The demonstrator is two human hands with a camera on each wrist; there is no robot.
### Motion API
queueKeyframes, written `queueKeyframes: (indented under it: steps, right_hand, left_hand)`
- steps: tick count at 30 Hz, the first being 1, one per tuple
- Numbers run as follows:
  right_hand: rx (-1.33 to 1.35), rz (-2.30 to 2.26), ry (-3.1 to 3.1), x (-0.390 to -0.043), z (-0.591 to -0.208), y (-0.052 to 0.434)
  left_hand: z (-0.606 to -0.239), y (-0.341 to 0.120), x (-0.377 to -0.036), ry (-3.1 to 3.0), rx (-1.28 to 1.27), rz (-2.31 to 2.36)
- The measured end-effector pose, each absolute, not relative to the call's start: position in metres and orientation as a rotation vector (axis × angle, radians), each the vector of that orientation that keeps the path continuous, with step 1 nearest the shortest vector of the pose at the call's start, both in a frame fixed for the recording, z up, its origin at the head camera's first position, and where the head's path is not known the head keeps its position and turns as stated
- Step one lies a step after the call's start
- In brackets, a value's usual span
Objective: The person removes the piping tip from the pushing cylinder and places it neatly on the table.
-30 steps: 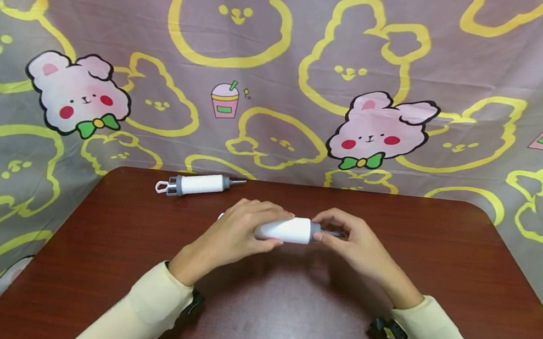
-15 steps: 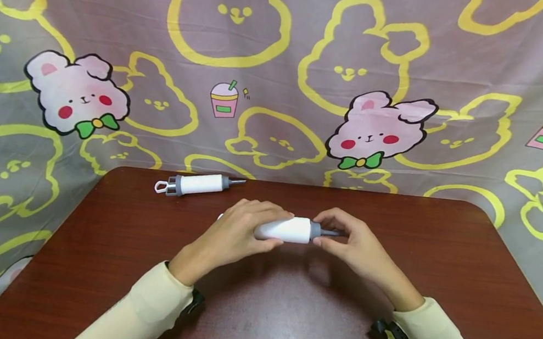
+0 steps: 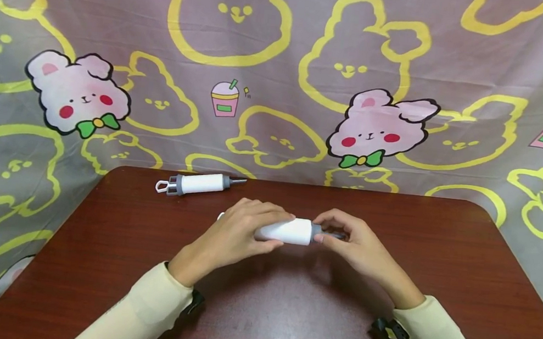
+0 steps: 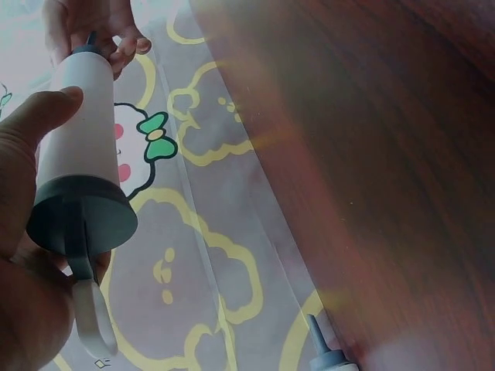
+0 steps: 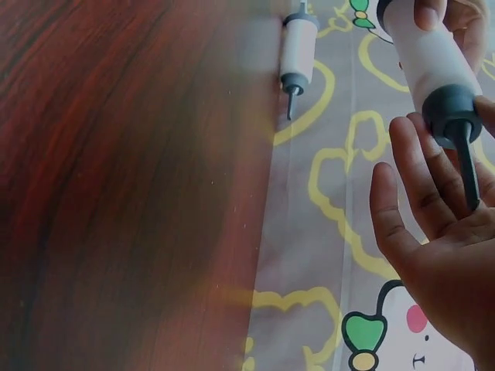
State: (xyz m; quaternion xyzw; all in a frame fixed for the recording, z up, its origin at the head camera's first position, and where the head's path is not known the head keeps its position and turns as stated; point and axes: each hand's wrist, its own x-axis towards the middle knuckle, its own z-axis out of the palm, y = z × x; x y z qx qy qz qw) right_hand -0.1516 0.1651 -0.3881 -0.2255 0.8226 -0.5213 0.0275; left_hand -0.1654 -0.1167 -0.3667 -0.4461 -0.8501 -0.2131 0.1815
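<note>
Level above the table, a white syringe [image 3: 295, 231] with a grey nozzle cap [image 3: 315, 233] is held between both hands. My left hand [image 3: 241, 224] grips its barrel, with the thumb along the near side. In the left wrist view, a loop handle [image 4: 93, 318] sticks out of the dark rear collar [image 4: 81, 216]. My right hand [image 3: 355, 242] pinches the nozzle cap between thumb and fingertips. The thin nozzle [image 5: 466, 166] points toward that palm in the right wrist view, where the other fingers are spread.
A second white syringe [image 3: 202, 183] with grey ends lies at the back left of the dark red-brown table [image 3: 275, 319], its nozzle pointing right. Behind the table hangs a patterned cloth [image 3: 279, 93] with rabbit drawings.
Both arms hold nearly the same place. My right thumb has shifted slightly at the nozzle cap, and the syringe's nozzle end sits a touch lower than half a second ago.
</note>
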Motion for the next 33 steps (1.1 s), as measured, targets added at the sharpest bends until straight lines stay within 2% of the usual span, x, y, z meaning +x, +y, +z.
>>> queueKeyframes:
  steps: [33]
  right_hand:
    - [-0.698,-1.614,2.537,-0.1509,-0.3903,0.1677]
  left_hand:
    - [-0.3706,-0.1155,-0.1669,-2.395,-1.262,-0.631]
